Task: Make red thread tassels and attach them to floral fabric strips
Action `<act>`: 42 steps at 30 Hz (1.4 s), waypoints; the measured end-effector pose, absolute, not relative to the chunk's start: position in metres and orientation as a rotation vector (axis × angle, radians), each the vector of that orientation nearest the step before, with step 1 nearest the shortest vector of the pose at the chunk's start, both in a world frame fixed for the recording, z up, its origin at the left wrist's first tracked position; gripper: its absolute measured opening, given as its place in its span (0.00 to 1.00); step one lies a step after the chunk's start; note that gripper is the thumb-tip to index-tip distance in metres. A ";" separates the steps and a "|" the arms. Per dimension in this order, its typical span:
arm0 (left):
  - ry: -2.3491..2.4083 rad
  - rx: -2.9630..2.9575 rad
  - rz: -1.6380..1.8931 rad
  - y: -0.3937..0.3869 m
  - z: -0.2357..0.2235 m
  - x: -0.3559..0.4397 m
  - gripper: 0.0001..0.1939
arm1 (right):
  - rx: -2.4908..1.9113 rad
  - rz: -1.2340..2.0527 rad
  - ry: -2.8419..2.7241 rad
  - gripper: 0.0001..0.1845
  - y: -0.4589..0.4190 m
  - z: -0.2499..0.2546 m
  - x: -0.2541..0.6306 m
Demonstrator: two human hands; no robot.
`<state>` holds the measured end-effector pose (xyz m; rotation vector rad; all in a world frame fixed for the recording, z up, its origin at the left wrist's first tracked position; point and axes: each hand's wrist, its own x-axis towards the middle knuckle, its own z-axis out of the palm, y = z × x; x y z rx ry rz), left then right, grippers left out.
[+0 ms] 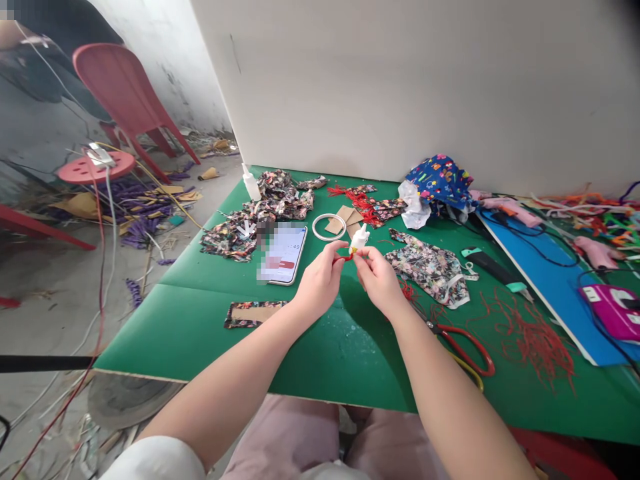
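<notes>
My left hand (321, 279) is closed in a pinch over the middle of the green table. It grips one end of a short red cord (344, 259). Close beside it, my right hand (379, 279) pinches the other end, so the cord spans the small gap between my fingertips. Just behind the fingers stands a small white glue bottle (360, 236), its lower part hidden by them. A white ring (329, 227) and brown card pieces (345, 219) lie beyond my left hand. Floral fabric (433, 268) lies to the right of my right hand.
A phone (285, 257) and a fabric-edged card strip (253, 314) lie left. Scissors (465, 350), a utility knife (495, 270) and red threads (537, 343) lie right, near a blue board (543, 280) and pink glue guns (515, 211). A person sits beyond the red chair (117, 83).
</notes>
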<state>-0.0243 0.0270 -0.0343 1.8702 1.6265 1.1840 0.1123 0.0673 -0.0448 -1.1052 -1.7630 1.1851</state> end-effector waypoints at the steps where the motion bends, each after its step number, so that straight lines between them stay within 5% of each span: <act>1: 1.633 1.862 1.182 0.027 -0.034 -0.024 0.14 | -1.107 1.183 -1.754 0.12 0.068 -0.045 0.113; 19: 1.181 1.238 1.223 0.035 -0.036 -0.022 0.15 | -1.055 1.090 -1.820 0.08 0.063 -0.041 0.110; 42: 1.877 2.405 0.901 0.032 -0.039 -0.027 0.16 | -1.210 0.636 -2.145 0.09 0.065 -0.041 0.111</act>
